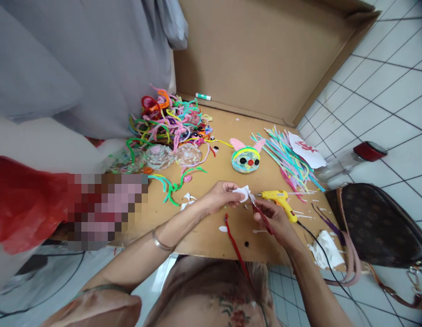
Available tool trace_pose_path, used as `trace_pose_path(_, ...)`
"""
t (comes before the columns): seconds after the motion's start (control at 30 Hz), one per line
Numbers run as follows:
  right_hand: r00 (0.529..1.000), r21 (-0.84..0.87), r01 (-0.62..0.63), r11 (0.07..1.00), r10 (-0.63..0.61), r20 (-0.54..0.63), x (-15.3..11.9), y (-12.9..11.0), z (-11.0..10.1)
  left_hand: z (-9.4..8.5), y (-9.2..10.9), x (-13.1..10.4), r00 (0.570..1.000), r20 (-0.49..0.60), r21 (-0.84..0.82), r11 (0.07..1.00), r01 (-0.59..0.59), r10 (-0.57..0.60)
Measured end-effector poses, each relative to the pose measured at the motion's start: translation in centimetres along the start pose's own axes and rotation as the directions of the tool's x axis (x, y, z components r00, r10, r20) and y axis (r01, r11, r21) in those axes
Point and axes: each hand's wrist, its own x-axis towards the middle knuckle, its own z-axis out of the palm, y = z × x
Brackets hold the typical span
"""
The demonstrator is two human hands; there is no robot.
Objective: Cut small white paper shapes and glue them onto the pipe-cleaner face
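Between the fingertips of my left hand (221,196) is a small piece of white paper (244,192). My right hand (275,220) is wrapped round the red handles of a pair of scissors (261,215), whose blades meet the paper's right edge. Just beyond my hands sits a round animal face (245,160) with pink ears, black button eyes and a red nose. A yellow glue gun (279,200) lies to the right, partly behind my right hand. Below the paper, a red pipe cleaner (234,240) runs over the table's near edge.
A tangled heap of coloured pipe cleaners (173,118) stands at the back left; straight ones (289,159) lie at the right. A glue stick (203,96) rests by the cardboard wall (261,54). A brown handbag (377,227), a clear bottle (350,159) and crumpled tissue (327,250) line the right side.
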Motion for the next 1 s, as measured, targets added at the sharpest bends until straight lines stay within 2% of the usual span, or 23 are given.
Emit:
trace_pose_path(0.17, 0.998, -0.035, 0.055, 0.998, -0.055, 0.018, 0.2, -0.3, 0.0, 0.1, 0.2, -0.2, 1.000, 0.018, 0.049, 0.999, 0.000, -0.001)
trace_pose_path(0.4, 1.000, 0.003, -0.020, 1.000, 0.020, 0.013, 0.1, -0.3, -0.5, -0.6, 0.6, -0.3, 0.994, 0.107, 0.122, 0.992, 0.006, -0.019)
trace_pose_path(0.57, 0.998, -0.010, -0.045, 0.999, 0.045, 0.053, -0.3, -0.5, -0.6, -1.1, 0.8, -0.4, 0.986, 0.167, 0.173, 0.985, 0.001, -0.030)
trace_pose_path(0.7, 0.998, 0.002, -0.045, 0.999, 0.045, 0.041, -0.5, -0.2, -0.6, -1.2, 1.0, -0.4, 0.981, 0.190, 0.175, 0.985, 0.003, -0.037)
trace_pose_path(0.83, 0.999, 0.031, -0.037, 0.999, 0.036, 0.008, -0.7, 0.3, 0.0, -0.9, 0.7, -0.2, 0.990, 0.137, 0.092, 0.996, 0.001, -0.014)
trace_pose_path(1.0, 0.991, 0.123, -0.025, 0.992, 0.040, -0.125, -0.4, 1.2, 1.7, -0.1, -0.1, 0.0, 0.999, 0.052, -0.172, 0.985, 0.006, 0.003)
